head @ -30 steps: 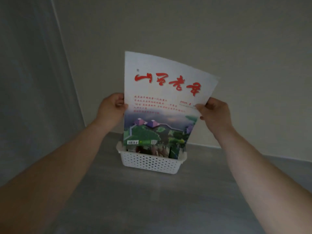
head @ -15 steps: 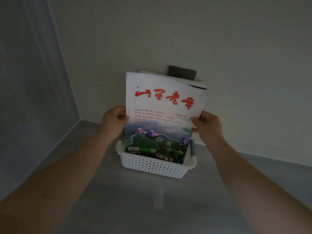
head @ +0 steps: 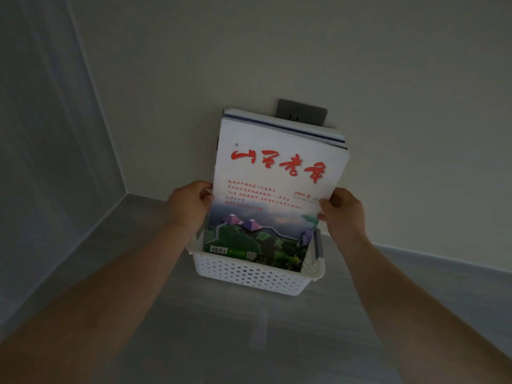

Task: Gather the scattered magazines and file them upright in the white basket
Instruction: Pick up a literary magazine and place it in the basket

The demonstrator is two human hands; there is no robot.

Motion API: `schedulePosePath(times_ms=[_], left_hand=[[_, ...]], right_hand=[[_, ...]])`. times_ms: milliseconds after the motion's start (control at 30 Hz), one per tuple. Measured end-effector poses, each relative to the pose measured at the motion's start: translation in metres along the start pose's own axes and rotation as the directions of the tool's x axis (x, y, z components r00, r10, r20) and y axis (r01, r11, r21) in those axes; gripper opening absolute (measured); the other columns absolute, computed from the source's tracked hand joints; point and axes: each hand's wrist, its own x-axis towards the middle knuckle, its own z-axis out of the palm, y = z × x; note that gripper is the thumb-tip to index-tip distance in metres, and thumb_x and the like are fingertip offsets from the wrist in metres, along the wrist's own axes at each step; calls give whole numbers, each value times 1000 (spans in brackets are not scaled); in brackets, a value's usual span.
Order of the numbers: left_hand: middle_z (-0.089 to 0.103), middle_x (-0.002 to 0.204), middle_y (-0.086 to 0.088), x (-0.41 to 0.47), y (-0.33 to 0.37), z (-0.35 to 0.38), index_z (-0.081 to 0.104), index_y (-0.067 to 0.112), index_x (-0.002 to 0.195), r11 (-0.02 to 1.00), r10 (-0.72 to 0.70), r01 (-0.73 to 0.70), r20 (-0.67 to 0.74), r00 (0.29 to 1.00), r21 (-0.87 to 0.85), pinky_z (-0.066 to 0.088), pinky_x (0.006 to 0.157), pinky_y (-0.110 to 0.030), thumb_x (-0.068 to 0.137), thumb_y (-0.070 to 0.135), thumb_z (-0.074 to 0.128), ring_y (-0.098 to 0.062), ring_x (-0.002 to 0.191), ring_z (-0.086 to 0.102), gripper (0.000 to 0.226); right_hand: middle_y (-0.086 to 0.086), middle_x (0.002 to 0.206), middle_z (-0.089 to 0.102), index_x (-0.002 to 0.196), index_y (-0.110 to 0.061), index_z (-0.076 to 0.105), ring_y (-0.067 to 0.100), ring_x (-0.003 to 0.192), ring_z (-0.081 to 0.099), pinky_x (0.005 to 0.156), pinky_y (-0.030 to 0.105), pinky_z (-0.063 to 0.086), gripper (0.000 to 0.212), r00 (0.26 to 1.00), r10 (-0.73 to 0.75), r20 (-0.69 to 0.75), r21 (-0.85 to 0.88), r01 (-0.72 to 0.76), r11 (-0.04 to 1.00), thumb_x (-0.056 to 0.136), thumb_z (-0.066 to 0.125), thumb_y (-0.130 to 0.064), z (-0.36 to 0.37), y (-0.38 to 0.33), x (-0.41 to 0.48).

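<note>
A white magazine (head: 277, 173) with red title script and a green landscape photo stands upright in the white perforated basket (head: 249, 275), its lower edge down inside. My left hand (head: 188, 206) grips its left edge and my right hand (head: 343, 212) grips its right edge, both at mid-height. Behind it, other magazines (head: 282, 124) stand upright in the basket, only their top edges showing, leaning toward the wall.
The basket sits on a grey floor (head: 221, 342) close to a pale wall (head: 388, 79). A dark wall socket plate (head: 303, 112) peeks out above the magazines. A room corner (head: 126, 193) lies to the left.
The magazine has come down from above the basket into it, in front of the other magazines. Both hands moved down with it and kept their grip.
</note>
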Motion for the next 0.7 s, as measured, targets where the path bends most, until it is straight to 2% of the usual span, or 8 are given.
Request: schedulePosePath(times_ms=[100, 167, 300, 400, 533, 600, 700], left_hand=[[67, 110, -16, -2, 0, 2, 60, 11, 108, 1000, 7, -7, 7, 1000, 11, 39, 68, -28, 89, 14, 46, -32, 94, 61, 24], [66, 110, -17, -2, -1, 2, 59, 11, 110, 999, 7, -8, 37, 999, 46, 41, 70, -30, 91, 17, 44, -32, 93, 61, 25], [65, 110, -20, -7, -3, 1, 57, 8, 109, 993, 13, -21, 75, 997, 117, 41, 71, -31, 92, 19, 42, -26, 84, 57, 25], [64, 114, -20, -21, 0, -4, 57, 6, 112, 996, -5, 1, 47, 999, 88, 39, 74, -31, 91, 16, 43, -29, 91, 59, 27], [66, 107, -16, -59, 13, -10, 61, 8, 103, 991, 72, -75, 37, 997, 108, 36, 67, -29, 90, 14, 44, -19, 80, 53, 23], [67, 107, -14, -85, 26, -10, 64, 11, 103, 990, 112, -116, 56, 992, 80, 38, 68, -27, 88, 12, 48, -24, 86, 59, 22], [70, 102, -16, -129, 53, -4, 68, 7, 97, 984, 177, -176, 77, 981, -16, 38, 74, -25, 84, 7, 55, -29, 91, 63, 18]], right_hand=[[15, 111, 63, 112, -9, 52, 22, 92, 57, 77, 32, 48, 31, 999, -28, -33, -8, 27, 1000, 84, 47, 1, 2, 3, -1], [14, 117, 58, 118, -8, 49, 18, 94, 54, 76, 27, 43, 36, 998, -54, -43, -19, 53, 998, 84, 48, 2, 3, 5, -4], [13, 129, 49, 123, -8, 47, 20, 107, 53, 80, 26, 43, 40, 998, -61, -21, -47, 60, 997, 84, 50, 2, -3, 9, -8], [11, 131, 49, 123, -9, 47, 22, 109, 52, 81, 24, 39, 39, 995, -94, -30, -97, 91, 991, 85, 49, 0, -12, 13, -14], [10, 125, 55, 117, -9, 53, 15, 98, 51, 79, 22, 37, 33, 994, -106, 2, -115, 105, 988, 86, 46, 0, -35, 24, -33], [11, 120, 59, 113, -9, 57, 16, 96, 52, 80, 21, 36, 31, 995, -97, 1, -122, 97, 988, 85, 46, 0, -51, 35, -47], [17, 113, 64, 107, -3, 61, 26, 99, 59, 82, 21, 38, 28, 996, -84, -25, -114, 80, 990, 83, 48, 4, -84, 58, -65]])
